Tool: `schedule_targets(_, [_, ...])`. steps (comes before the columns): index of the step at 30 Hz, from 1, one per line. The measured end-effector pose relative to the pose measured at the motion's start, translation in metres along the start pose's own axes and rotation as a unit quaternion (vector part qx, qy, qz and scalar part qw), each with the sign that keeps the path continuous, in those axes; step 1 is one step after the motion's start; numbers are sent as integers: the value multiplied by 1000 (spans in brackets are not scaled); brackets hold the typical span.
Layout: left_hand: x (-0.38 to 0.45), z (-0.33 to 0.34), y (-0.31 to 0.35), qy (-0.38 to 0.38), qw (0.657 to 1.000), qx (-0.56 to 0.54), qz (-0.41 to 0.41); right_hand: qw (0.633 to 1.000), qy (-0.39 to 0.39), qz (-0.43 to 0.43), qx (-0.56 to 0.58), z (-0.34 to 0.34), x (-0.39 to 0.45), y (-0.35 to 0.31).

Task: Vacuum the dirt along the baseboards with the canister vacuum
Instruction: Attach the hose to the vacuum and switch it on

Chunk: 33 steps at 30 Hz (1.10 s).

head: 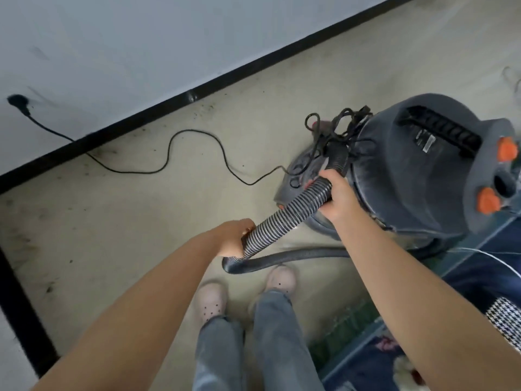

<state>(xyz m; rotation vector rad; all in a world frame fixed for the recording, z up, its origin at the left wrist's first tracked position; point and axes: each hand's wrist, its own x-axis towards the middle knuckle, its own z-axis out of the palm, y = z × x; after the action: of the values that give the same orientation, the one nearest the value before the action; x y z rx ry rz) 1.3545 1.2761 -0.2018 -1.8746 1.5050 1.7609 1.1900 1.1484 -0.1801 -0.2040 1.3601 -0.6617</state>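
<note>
Both hands grasp the ribbed hose (284, 215): the left hand (232, 238) is curled round it near the bend, the right hand (335, 196) wraps it just beside the vacuum (408, 170), which stands on the floor (141, 221) at right. The hose looks light and floppy, so hold it close to the free end to steer. Dirt (205, 108) speckles the floor along the black baseboard (169, 104) at far left.

patterned dark blue rug (479, 280) at right, pale clogs (211, 301), grey jeans (282, 348), houndstooth fabric (506, 320)
</note>
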Motion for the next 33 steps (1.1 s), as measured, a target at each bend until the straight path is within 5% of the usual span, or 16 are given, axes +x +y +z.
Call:
schedule_targets(3, [-10,-11,1,-37,999,16,-12,997,20,-59,-45,-16,-18,11])
schedule_targets(9, [-17,-38,26,105,994,-39,12,973,31,-139,-184,-37,-74,39])
schedule_targets(15, [-16,-55,66,145,962,-229,35,951,2,-166,-262,-51,-116,34])
schedule_targets(19, [-32,-60,94,127,845,-519,7,949,-39,-144,-278,-72,-137,26])
schedule_targets(23, [-39,-62,102,109,726,-679,11,949,-132,-84,-272,-104,-153,15])
schedule_targets(33, [-46,-33,132,118,614,-780,-25,908,-245,14,-339,-129,-167,-49])
